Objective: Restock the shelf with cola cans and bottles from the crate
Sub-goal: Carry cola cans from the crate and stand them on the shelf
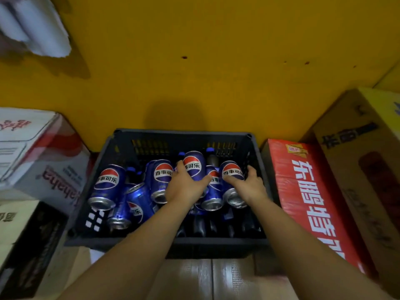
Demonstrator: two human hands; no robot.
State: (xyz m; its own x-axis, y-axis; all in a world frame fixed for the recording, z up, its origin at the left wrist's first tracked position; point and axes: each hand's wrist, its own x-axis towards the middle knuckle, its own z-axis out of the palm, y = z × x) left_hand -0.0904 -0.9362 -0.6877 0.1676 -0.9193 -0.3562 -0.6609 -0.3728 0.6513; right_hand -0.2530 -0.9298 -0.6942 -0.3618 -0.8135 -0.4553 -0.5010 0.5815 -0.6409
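Observation:
A dark plastic crate [173, 135] stands on the floor against a yellow wall, holding several blue cola cans lying on top of dark cola bottles [199, 226]. My left hand [184, 187] grips one blue can [194, 165] near the crate's middle, fingers curled round its lower half. My right hand [251, 185] grips another blue can [232, 172] at the crate's right side, thumb and fingers wrapped round it. More cans [108, 182] lie loose at the left of the crate. No shelf is in view.
A red carton [307, 191] and a brown cardboard box [363, 152] flank the crate on the right. White and dark cartons [39, 152] are stacked on the left. A white object [36, 29] hangs at the upper left. Taped cardboard [212, 278] lies in front.

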